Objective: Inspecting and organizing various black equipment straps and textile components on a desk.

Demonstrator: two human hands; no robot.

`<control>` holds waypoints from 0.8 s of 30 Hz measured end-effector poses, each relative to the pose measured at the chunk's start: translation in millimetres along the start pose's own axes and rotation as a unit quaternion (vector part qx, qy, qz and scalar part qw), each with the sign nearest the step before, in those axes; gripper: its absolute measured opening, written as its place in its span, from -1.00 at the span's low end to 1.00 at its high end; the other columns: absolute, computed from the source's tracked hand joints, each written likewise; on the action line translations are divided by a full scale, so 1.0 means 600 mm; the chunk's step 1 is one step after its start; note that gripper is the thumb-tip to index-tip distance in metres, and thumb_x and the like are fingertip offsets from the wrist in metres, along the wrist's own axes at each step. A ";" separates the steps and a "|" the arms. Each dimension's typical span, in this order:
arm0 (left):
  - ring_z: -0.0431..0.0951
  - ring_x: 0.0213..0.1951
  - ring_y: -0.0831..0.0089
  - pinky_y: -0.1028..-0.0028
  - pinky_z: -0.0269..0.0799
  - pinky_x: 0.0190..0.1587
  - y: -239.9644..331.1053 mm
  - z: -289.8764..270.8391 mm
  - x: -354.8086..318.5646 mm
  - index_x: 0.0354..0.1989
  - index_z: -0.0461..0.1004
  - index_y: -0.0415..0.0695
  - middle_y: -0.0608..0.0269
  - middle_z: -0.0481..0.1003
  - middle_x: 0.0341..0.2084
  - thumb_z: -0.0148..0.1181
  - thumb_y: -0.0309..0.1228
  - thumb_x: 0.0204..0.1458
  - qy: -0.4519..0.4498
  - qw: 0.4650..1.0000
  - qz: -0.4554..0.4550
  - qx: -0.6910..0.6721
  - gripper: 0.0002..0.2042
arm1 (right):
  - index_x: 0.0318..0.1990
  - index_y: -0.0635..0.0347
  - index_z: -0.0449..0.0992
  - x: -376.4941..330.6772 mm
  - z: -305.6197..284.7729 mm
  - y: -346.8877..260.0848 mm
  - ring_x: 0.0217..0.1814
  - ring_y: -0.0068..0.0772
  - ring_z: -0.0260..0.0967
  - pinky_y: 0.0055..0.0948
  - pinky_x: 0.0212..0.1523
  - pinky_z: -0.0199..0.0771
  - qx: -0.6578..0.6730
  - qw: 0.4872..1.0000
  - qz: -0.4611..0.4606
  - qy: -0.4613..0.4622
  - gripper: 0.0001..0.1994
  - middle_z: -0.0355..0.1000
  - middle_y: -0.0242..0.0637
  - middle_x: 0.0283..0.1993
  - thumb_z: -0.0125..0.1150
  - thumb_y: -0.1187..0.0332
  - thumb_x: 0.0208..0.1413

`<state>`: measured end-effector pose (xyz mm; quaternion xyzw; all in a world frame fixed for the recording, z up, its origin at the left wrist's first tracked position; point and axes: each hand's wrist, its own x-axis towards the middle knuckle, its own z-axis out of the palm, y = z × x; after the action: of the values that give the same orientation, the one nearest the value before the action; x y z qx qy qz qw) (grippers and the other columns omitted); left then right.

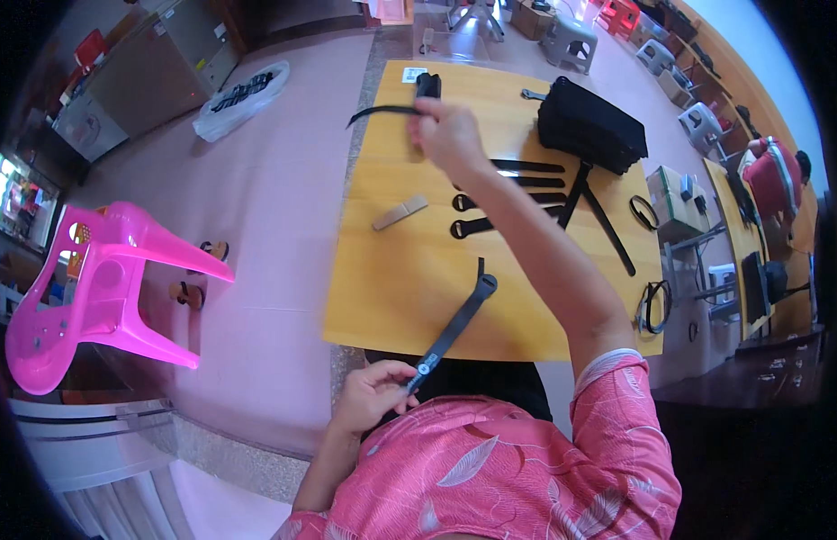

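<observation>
My left hand (373, 394) pinches the lower end of a black strap (459, 317), near a round pale mark on it. The strap's slotted end lies out over the table's near edge. My right hand (447, 135) reaches to the far left of the table, slightly blurred, fingers closed on a thin black strap (379, 110) that sticks out leftward. Just beyond it is a small black bundle (428, 85). Beneath my right forearm lie several black straps with looped ends (472, 229), partly hidden by the arm.
The yellow wooden table (409, 297) also holds a beige flat piece (400, 212), a thick black stack (591, 126) and coiled black bands (653, 306). A pink plastic stool (121, 279) stands left, with a plastic bag of black items (243, 99) on the floor beyond.
</observation>
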<state>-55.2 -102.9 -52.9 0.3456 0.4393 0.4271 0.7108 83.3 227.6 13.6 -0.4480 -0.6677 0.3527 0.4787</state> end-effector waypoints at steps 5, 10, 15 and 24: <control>0.57 -0.30 0.48 0.56 0.49 -0.24 0.012 -0.010 -0.012 0.05 0.33 -0.36 0.09 0.52 -0.31 0.09 -0.68 0.00 -0.082 0.996 -0.031 -0.008 -0.63 | -0.48 0.28 0.43 -0.058 0.073 0.028 -0.48 0.08 0.45 -0.09 -0.44 0.46 -0.310 0.947 -0.082 -0.017 -0.86 0.43 0.09 -0.53 0.02 0.43 0.04; 0.57 -0.31 0.50 0.56 0.49 -0.23 0.024 -0.027 -0.006 0.06 0.34 -0.36 0.09 0.54 -0.32 0.10 -0.66 0.01 -0.102 0.994 -0.018 0.017 -0.62 | -0.48 0.21 0.52 -0.071 0.095 0.031 -0.44 -0.11 0.52 -0.24 -0.43 0.52 -0.473 0.866 -0.087 -0.138 -0.88 0.50 -0.07 -0.52 0.06 0.41 -0.04; 0.54 -0.28 0.55 0.60 0.45 -0.20 0.020 -0.032 -0.004 0.02 0.38 -0.34 0.17 0.54 -0.31 0.12 -0.68 -0.01 -0.081 0.997 0.009 0.006 -0.64 | -0.54 0.15 0.56 -0.050 0.115 0.024 -0.39 -0.18 0.54 -0.35 -0.43 0.53 -0.494 0.848 -0.090 -0.167 -0.89 0.51 -0.10 -0.51 0.11 0.40 -0.12; 0.51 -0.24 0.57 0.59 0.43 -0.14 0.033 -0.014 -0.015 0.00 0.40 -0.34 0.20 0.50 -0.24 0.13 -0.71 -0.04 -0.056 0.998 0.013 -0.012 -0.64 | -0.18 0.23 0.49 -0.055 0.109 0.023 -0.38 0.03 0.49 -0.14 -0.33 0.48 -0.413 0.900 -0.003 -0.138 -0.73 0.49 0.02 -0.46 0.06 0.29 0.01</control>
<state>-71.3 -102.2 -36.1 0.3661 0.3894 0.4218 0.7324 29.1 199.1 -28.8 -0.5502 -0.8142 0.1017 0.1549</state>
